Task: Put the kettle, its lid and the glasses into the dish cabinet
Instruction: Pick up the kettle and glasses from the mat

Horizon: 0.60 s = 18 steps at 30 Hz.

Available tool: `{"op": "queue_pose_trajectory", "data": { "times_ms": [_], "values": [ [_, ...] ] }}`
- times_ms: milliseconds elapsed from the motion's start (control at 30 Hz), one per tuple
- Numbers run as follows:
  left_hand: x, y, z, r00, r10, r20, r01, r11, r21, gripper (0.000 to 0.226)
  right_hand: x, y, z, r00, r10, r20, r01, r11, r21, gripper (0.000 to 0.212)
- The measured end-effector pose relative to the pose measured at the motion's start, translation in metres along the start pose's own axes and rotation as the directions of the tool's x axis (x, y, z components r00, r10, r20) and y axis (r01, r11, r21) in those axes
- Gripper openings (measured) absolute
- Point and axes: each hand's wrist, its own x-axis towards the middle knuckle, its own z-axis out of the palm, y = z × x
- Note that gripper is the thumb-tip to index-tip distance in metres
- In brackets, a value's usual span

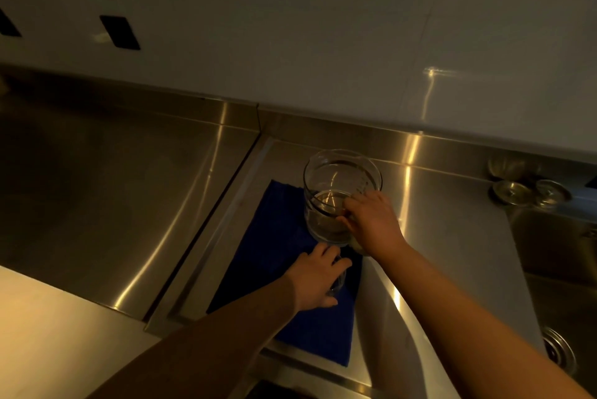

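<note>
A: In the head view we see a clear glass kettle standing upright on the far end of a blue cloth, which lies in the shallow recessed tray of a steel counter.

B: And the hands?

A: The right hand reaches the kettle's near right side. Its fingers curl against the glass wall and over something pale beneath the palm; we cannot tell whether that is the kettle's handle, so we read the hand as gripping the kettle at its side.

B: The left hand?

A: It lies on the cloth just in front of the kettle, fingers curled over a small clear glass, of which we see only the edge by the fingertips. We read this as a hold from above.

B: Where are the other items?

A: At the far right, beside the sink, we note two round metal pieces on the counter's rim; we cannot tell what they are. Behind the counter rises a pale wall bearing two dark rectangular plates.

B: The lighting?

A: Dim and warm, with bright streaks on the steel.
</note>
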Motion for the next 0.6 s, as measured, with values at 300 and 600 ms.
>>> {"op": "queue_pose_trajectory", "data": {
  "times_ms": [300, 600],
  "values": [
    [-0.0007, -0.0043, -0.0002, 0.999, -0.024, 0.023, 0.026, 0.996, -0.080, 0.089, -0.0006, 0.0005, -0.0027, 1.000, -0.004, 0.024, 0.003, 1.000, 0.026, 0.016],
    [-0.0002, -0.0032, 0.0040, 0.998, -0.044, -0.038, 0.039, 0.992, -0.122, 0.084, -0.0008, -0.0030, -0.0036, 1.000, 0.006, 0.020, -0.007, 1.000, 0.027, 0.017]
  ]
}}
